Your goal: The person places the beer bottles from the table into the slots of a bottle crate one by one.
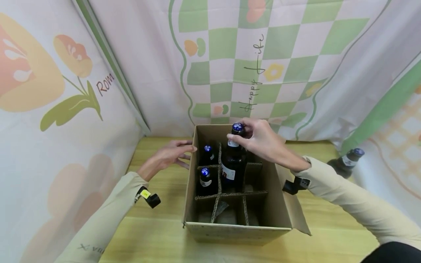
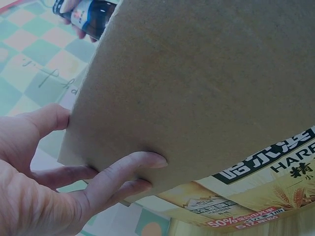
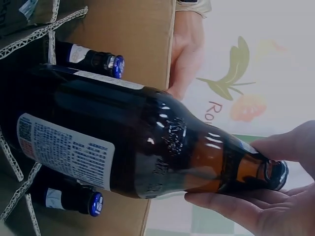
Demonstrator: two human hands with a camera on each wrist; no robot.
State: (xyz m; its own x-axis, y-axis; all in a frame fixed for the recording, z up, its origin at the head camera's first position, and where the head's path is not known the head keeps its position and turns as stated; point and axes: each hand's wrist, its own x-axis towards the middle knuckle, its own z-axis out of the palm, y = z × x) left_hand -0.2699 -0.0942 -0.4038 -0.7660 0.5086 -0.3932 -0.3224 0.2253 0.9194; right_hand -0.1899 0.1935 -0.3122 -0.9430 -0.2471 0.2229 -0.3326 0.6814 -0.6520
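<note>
My right hand (image 1: 263, 140) grips a dark brown beer bottle (image 1: 233, 166) by its neck, just below the blue cap. The bottle stands partly inside a divided cardboard box (image 1: 238, 228), its shoulder near rim height; the cardboard dividers hide its base. In the right wrist view, a white label with small print shows on the bottle (image 3: 69, 152). My left hand (image 1: 167, 155) touches the box's left side, thumb at the edge. Its fingers (image 2: 130, 164) press lightly on the brown cardboard flap (image 2: 197, 83). Two more capped bottles, a rear one (image 1: 208, 153) and a front one (image 1: 205, 177), stand in the left compartments.
Another capped bottle (image 1: 346, 162) is at the right, behind my right forearm. A box flap (image 1: 297, 212) folds outward on the right. The box sits on a wooden table (image 1: 154, 226), with patterned curtains (image 1: 223, 40) behind and at the sides. Bits of plastic lie on a front divider.
</note>
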